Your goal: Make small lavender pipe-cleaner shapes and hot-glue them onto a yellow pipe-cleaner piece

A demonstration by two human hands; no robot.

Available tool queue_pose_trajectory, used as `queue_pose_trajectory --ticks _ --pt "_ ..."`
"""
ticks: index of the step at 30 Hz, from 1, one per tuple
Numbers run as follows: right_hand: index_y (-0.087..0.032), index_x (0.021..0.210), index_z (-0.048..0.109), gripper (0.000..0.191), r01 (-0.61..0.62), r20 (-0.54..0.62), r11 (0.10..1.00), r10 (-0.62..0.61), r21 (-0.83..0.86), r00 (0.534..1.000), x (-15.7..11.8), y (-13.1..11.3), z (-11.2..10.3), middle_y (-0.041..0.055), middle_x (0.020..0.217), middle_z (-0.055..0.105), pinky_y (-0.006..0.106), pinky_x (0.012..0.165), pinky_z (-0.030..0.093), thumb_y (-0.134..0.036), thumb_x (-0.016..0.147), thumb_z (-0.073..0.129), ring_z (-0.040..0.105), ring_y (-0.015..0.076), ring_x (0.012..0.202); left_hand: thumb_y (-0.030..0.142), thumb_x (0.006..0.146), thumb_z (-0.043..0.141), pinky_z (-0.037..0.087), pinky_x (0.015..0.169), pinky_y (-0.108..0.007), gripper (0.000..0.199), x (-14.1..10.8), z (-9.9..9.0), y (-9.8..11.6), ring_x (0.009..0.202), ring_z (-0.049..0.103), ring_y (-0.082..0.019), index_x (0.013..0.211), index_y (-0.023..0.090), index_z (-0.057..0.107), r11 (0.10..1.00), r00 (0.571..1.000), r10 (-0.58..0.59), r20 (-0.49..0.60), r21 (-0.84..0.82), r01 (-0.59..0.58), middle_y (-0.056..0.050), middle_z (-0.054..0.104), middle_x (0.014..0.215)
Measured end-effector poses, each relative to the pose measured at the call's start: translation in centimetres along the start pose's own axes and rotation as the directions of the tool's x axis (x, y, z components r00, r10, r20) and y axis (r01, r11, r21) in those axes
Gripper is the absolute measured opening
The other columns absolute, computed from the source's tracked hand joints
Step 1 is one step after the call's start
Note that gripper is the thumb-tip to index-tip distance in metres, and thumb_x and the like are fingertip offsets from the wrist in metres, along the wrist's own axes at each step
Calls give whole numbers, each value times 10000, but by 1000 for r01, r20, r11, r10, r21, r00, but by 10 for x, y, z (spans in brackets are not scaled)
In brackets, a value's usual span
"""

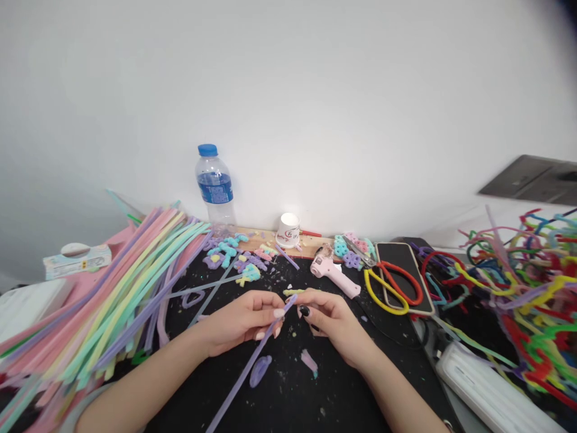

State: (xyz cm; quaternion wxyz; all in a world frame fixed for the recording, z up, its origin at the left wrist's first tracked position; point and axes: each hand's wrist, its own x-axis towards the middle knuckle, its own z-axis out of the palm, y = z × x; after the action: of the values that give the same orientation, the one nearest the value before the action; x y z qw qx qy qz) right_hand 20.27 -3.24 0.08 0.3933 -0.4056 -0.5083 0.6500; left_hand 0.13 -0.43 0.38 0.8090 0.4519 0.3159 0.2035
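Observation:
A long lilac pipe cleaner (246, 370) runs up from the lower edge of the view to both hands. My left hand (255, 319) pinches it near its upper end between thumb and fingers. At the tip, my right hand (322, 313) is closed on the same pipe cleaner, thumb against forefinger. Just behind the fingertips lies a short yellow-green fuzzy piece (294, 292); whether a finger touches it I cannot tell. Below the hands, a purple loop (260, 371) and a small pinkish-lilac piece (309, 363) rest on the black mat (347, 397).
Bundled pastel pipe cleaners (135, 288) spread at left, tangled bright ones (532, 288) at right. Behind stand a water bottle (215, 186) and paper cup (288, 230). A pink glue gun (334, 275), scissors with red and yellow handles (386, 291), and a phone (401, 264) lie right of centre.

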Motion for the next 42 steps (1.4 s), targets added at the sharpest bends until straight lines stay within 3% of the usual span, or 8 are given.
queue_pose_trajectory --ticks 11,23,34,42 --pt "-177 872 700 163 12 -27 999 -13 -50 1000 0 -1 1 3 777 546 171 449 242 -296 793 622 371 44 534 301 786 611 198 421 -177 190 1 1 1 415 331 -27 769 122 549 998 998 -22 67 57 18 3 581 606" --pt "-172 842 678 134 -28 -39 999 27 -28 999 0 2 0 -15 710 543 165 433 247 -282 781 635 373 40 506 285 786 607 199 416 -167 180 1 2 2 419 331 -24 754 116 554 997 999 -23 38 69 20 4 572 601" --pt "-147 778 643 123 33 -79 998 -37 -46 996 1 2 6 -6 661 580 174 447 285 -268 784 622 413 59 515 321 768 618 206 415 -171 206 1 3 2 419 348 -33 775 117 586 995 999 -30 18 96 28 0 577 595" --pt "-143 705 593 156 102 -170 962 -148 -254 974 -1 -1 15 -26 592 511 207 486 318 -277 785 590 392 81 512 334 758 621 191 417 -180 210 2 3 0 408 350 -34 751 128 577 995 1000 -27 -8 99 28 -3 594 601"
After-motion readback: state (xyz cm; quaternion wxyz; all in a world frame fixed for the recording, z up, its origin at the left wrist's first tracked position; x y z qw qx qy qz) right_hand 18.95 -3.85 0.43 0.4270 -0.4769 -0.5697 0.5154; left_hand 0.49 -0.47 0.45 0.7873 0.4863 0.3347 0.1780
